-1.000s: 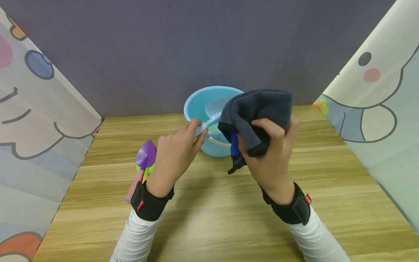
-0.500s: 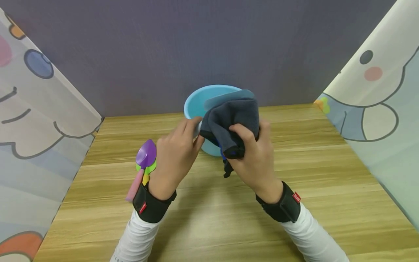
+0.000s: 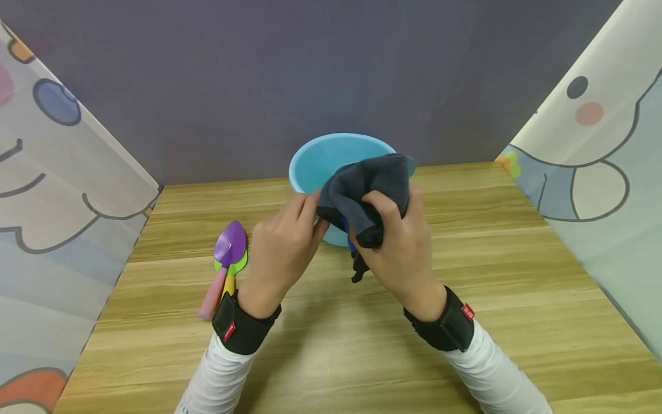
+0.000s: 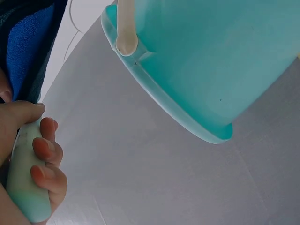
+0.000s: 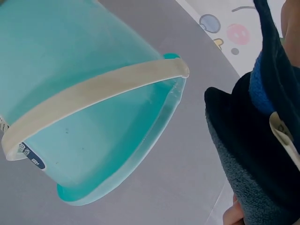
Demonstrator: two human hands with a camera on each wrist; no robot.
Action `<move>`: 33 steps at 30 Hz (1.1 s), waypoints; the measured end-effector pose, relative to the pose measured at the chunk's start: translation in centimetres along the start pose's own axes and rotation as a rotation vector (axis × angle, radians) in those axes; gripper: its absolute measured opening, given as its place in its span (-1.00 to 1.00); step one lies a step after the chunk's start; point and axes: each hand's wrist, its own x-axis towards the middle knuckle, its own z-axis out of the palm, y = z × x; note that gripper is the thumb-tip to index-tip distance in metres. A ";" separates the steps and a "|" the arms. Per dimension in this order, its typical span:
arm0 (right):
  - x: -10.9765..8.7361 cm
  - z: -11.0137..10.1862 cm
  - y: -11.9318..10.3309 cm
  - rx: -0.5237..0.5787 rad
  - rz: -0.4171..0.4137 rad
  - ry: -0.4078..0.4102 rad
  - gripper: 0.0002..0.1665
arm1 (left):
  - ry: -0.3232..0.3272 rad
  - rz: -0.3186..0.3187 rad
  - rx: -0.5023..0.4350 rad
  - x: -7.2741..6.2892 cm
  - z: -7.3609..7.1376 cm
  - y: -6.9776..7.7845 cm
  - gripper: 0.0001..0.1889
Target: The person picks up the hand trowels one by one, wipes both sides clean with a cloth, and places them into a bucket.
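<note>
My left hand [image 3: 281,247] grips the pale handle of a light blue toy shovel [image 4: 29,183], its fingers curled round it in the left wrist view. A dark grey towel [image 3: 385,172] with a blue underside is bunched in my right hand [image 3: 405,259]. In the head view the towel overlaps most of the shovel, and only a sliver of blade shows past its right side. Both hands are close together in front of a light blue bucket [image 3: 310,167], partly covering it. Its white carrying handle [image 5: 93,89] shows in the right wrist view.
Left of my left hand, a purple toy shovel [image 3: 231,244] with a pink handle lies on the wooden table [image 3: 491,276]. It partly covers a green toy tool [image 3: 239,265] with a yellow handle. A dark wall [image 3: 331,75] stands behind the bucket.
My right hand has moved left with the towel, over the shovel and up to my left hand. The blade, seen in the bucket's opening before, is now mostly hidden.
</note>
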 end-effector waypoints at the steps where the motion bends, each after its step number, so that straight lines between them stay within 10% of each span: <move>1: 0.0 0.0 0.0 -0.001 0.004 -0.003 -0.41 | -0.003 0.002 0.004 0.0 0.0 0.0 -0.68; 33: 0.2 0.3 0.6 -0.003 0.085 0.042 -0.47 | -0.027 0.054 0.048 -0.2 0.2 0.5 -0.70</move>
